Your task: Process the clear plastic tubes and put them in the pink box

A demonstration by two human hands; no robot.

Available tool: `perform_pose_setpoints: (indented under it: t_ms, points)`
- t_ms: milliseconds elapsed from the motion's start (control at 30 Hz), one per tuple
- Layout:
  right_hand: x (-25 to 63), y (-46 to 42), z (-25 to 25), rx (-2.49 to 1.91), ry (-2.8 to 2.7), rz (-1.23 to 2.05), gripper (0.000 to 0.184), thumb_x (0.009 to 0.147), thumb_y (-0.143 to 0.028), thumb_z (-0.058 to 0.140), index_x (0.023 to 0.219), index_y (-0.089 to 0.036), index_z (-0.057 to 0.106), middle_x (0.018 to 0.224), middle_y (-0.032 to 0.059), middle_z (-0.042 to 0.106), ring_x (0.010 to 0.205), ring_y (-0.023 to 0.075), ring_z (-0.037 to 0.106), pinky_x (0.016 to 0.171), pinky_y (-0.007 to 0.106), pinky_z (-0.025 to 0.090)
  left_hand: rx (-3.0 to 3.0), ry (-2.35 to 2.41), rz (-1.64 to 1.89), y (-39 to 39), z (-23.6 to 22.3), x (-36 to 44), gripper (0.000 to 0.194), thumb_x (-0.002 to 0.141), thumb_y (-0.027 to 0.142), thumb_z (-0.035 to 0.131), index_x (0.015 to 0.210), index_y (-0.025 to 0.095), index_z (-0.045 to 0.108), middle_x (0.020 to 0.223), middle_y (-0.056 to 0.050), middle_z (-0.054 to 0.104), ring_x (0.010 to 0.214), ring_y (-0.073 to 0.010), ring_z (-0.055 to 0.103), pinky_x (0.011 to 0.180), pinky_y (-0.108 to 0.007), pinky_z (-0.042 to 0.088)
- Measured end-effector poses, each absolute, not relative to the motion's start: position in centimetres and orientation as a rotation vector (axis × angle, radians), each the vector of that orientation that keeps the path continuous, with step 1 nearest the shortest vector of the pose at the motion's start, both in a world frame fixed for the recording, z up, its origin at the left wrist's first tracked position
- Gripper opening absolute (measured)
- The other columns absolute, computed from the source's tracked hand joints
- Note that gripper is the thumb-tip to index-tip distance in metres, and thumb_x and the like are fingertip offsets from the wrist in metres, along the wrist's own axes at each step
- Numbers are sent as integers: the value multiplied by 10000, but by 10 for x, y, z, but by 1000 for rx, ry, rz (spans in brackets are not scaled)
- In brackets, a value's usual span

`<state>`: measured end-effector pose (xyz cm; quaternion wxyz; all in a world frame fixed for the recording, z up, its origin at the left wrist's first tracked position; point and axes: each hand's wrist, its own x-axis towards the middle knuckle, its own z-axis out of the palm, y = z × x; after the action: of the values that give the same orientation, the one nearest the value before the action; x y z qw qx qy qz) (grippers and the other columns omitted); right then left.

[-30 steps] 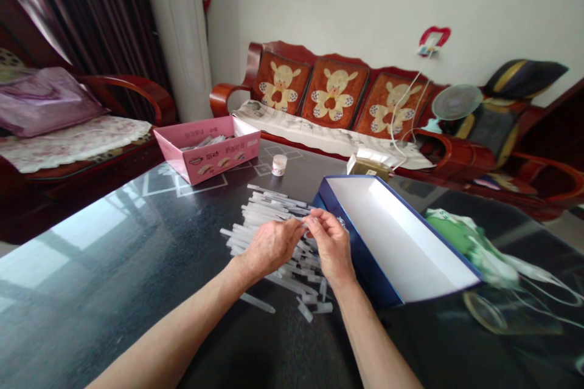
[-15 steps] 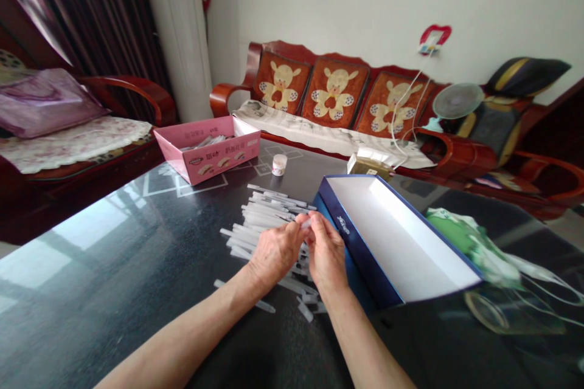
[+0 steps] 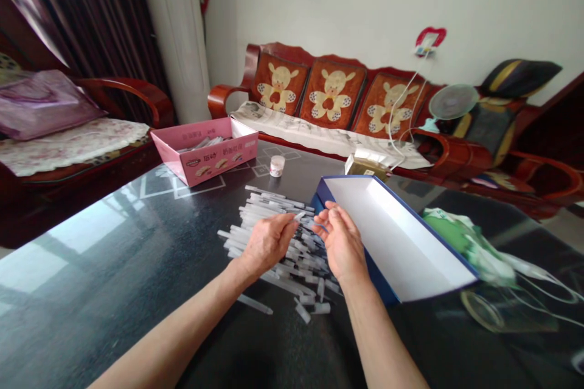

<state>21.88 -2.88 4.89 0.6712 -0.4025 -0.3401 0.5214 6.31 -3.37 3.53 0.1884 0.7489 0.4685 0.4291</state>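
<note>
**Two hands work over a heap of translucent plastic tubes on a glass-topped table**

The left hand pinches a short tube between thumb and fingertips, just above the heap. The right hand hangs close beside it, fingers curled and thumb slightly apart; whether it grips anything cannot be told. The heap lies spread across the table, partly beneath both hands, with a blue-edged white box standing open just to its right. Beyond it stand a pink cardboard box and a small white jar. A green cloth lies at the right of the table, and a red wooden sofa stands behind.
</note>
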Motion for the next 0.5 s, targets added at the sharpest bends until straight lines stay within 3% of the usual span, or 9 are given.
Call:
perform_pose_setpoints:
  t_ms: [167, 267, 367, 500]
  points:
    - [205, -34, 35, -994, -957, 1266, 364, 730, -436, 721, 1016, -210, 699, 974, 31, 704, 869, 169, 646, 677, 259, 541, 2301, 1297, 1275, -32, 24, 62, 254, 955, 252, 386, 1074, 173, 597, 865, -55, 688, 751, -137, 646, 663, -214, 458]
    - [198, -35, 28, -1029, -1002, 1242, 375, 730, -436, 714, 1034, -216, 700, 937, 23, 710, 826, 173, 648, 653, 262, 541, 2337, 1385, 1194, -33, 21, 61, 288, 949, 245, 400, 1203, 191, 525, 869, -42, 710, 722, -148, 673, 624, -218, 464]
    - [198, -34, 27, -1097, -1003, 1234, 376, 699, -428, 742, 993, -197, 702, 858, 21, 711, 761, 162, 649, 567, 224, 514, 2358, 1413, 1070, -34, 24, 60, 262, 947, 259, 410, 1171, 197, 530, 763, -9, 703, 619, -145, 663, 560, -213, 441]
    - [214, -28, 36, -1069, -906, 1138, 362, 664, -424, 770, 922, -184, 686, 822, 14, 708, 743, 147, 658, 535, 195, 504, 2287, 1371, 1219, -29, 32, 50, 249, 918, 355, 488, 1085, 189, 571, 826, -20, 711, 671, -130, 661, 601, -203, 454]
